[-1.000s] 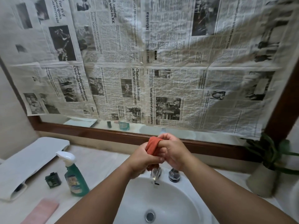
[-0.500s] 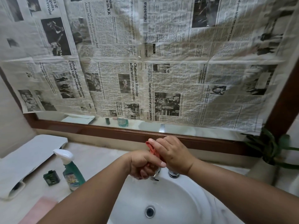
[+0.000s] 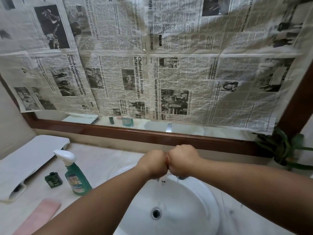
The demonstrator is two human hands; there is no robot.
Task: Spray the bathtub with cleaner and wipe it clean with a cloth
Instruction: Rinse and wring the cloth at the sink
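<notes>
- Left hand and right hand: fists butted together, both gripping the orange cloth, of which only a sliver shows.
- Step: probably wringing it over the basin below.
- Next: fetch the spray bottle, on the worktop left of the hands.

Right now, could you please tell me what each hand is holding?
Left hand: closed on the orange cloth, above the sink.
Right hand: closed on the same cloth, pressed against the left hand.

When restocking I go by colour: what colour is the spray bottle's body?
Green, with a white trigger head; the spray bottle shows in the head view.
</notes>
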